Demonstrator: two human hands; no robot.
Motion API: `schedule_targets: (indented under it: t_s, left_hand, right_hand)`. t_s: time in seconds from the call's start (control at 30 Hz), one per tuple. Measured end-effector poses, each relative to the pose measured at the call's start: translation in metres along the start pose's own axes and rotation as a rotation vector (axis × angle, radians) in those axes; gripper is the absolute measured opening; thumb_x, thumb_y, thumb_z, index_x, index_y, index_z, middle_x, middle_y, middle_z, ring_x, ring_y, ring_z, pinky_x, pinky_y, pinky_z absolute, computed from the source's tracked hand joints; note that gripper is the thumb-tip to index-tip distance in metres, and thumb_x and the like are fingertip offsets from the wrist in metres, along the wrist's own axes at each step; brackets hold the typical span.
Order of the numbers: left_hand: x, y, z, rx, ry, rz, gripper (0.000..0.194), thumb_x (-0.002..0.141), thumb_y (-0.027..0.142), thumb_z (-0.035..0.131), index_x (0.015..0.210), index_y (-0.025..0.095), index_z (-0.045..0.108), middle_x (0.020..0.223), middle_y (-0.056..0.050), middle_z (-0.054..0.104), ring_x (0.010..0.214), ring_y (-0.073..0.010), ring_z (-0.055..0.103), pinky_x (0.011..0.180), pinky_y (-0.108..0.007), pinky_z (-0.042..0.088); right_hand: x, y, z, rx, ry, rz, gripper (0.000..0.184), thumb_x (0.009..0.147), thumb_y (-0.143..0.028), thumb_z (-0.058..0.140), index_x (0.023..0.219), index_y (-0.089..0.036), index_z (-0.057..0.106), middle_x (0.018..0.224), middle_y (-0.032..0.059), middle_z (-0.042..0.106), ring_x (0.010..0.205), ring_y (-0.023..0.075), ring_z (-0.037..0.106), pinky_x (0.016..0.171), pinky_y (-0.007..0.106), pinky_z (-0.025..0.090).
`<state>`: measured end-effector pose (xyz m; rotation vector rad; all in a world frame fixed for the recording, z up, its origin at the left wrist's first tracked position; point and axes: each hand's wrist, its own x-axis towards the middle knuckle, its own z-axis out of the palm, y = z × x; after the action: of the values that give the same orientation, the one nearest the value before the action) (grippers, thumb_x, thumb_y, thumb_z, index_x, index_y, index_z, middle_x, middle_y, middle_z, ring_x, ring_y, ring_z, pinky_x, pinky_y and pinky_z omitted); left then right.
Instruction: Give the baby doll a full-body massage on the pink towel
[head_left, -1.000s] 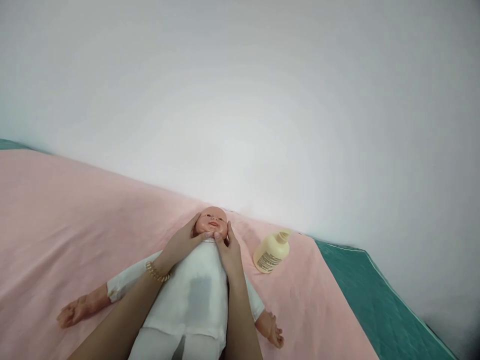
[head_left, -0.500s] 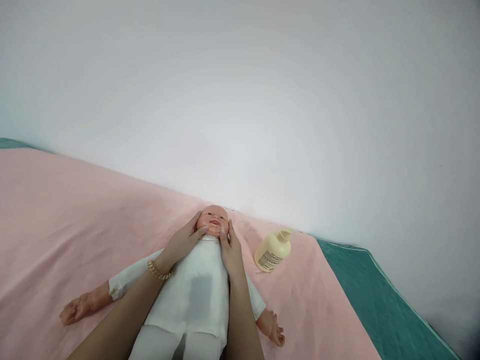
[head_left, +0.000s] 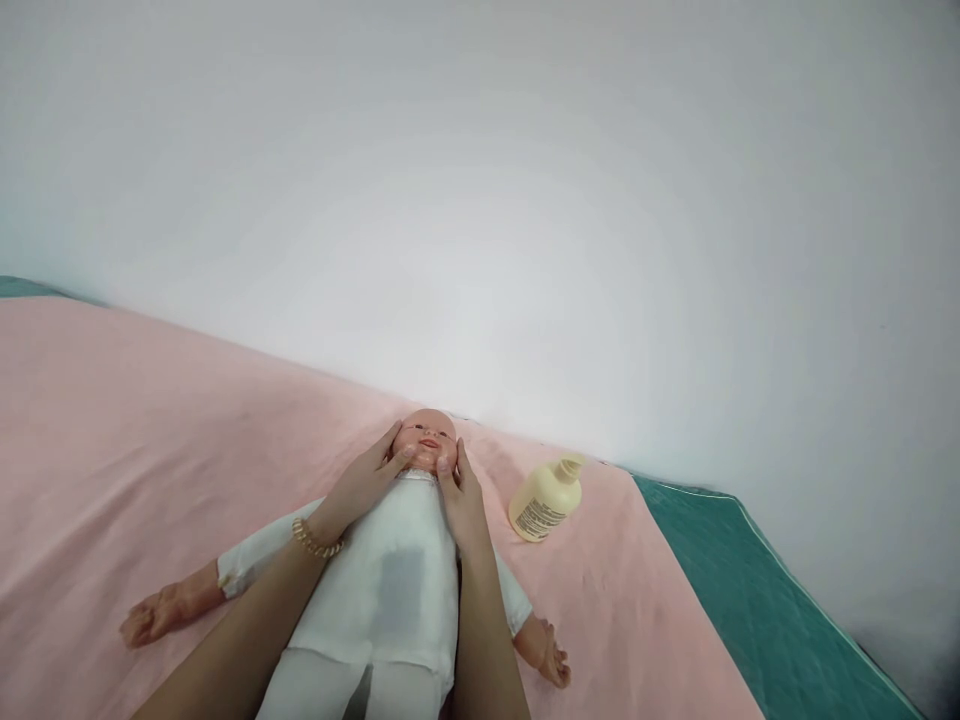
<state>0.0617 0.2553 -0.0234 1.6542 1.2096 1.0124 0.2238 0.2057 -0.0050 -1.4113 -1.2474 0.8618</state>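
A baby doll [head_left: 409,580] with a cloth body in white lies face up, its plastic arms spread to both sides. Its head [head_left: 427,432] is cupped between my two hands. My left hand [head_left: 367,480], with a beaded bracelet at the wrist, lies along one cheek, its thumb near the mouth corner. On the opposite cheek rests my right hand [head_left: 463,500], thumb by the chin and fingers along the side of the head. The fingertips behind the head are partly hidden. A pale yellow pump-type bottle [head_left: 544,500] stands tilted in view to the right of my right hand.
A pink sheet [head_left: 150,420] lies under the doll and the bottle. Green quilted fabric [head_left: 750,590] shows beyond the sheet's right edge. A plain white wall [head_left: 480,200] rises close behind the doll's head.
My left thumb has shifted slightly up and outward along the doll's cheek. Both hands otherwise keep their place, and the doll and bottle stay put.
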Motion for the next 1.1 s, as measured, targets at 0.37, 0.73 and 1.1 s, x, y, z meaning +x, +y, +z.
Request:
schedule_targets:
  t_s: [0.37, 0.73, 1.1]
  left_hand:
    - [-0.008, 0.022, 0.000, -0.050, 0.021, 0.033, 0.070, 0.082, 0.050, 0.060, 0.144, 0.026, 0.040, 0.140, -0.006, 0.055, 0.125, -0.0296, 0.054, 0.099, -0.038, 0.048]
    - [0.001, 0.004, -0.001, -0.059, -0.002, -0.029, 0.077, 0.086, 0.056, 0.051, 0.151, 0.021, 0.030, 0.152, -0.009, 0.039, 0.137, -0.0285, 0.040, 0.113, -0.041, 0.032]
    - [0.001, 0.005, 0.000, -0.033, 0.013, -0.065, 0.077, 0.092, 0.062, 0.034, 0.153, 0.015, 0.026, 0.154, -0.010, 0.033, 0.142, -0.0273, 0.030, 0.118, -0.043, 0.023]
  right_hand:
    - [0.009, 0.015, 0.004, -0.044, 0.001, -0.010, 0.089, 0.079, -0.058, 0.065, 0.152, -0.022, 0.027, 0.145, 0.0079, 0.047, 0.130, 0.0264, 0.049, 0.105, 0.039, 0.042]
    - [0.004, 0.010, 0.002, -0.103, 0.027, -0.076, 0.076, 0.092, -0.062, 0.041, 0.151, -0.015, 0.029, 0.151, 0.0101, 0.039, 0.139, 0.0238, 0.038, 0.113, 0.038, 0.031]
    - [0.005, 0.007, 0.002, -0.069, 0.037, -0.042, 0.078, 0.091, -0.067, 0.035, 0.150, -0.015, 0.032, 0.150, 0.0098, 0.039, 0.139, 0.0245, 0.038, 0.112, 0.039, 0.033]
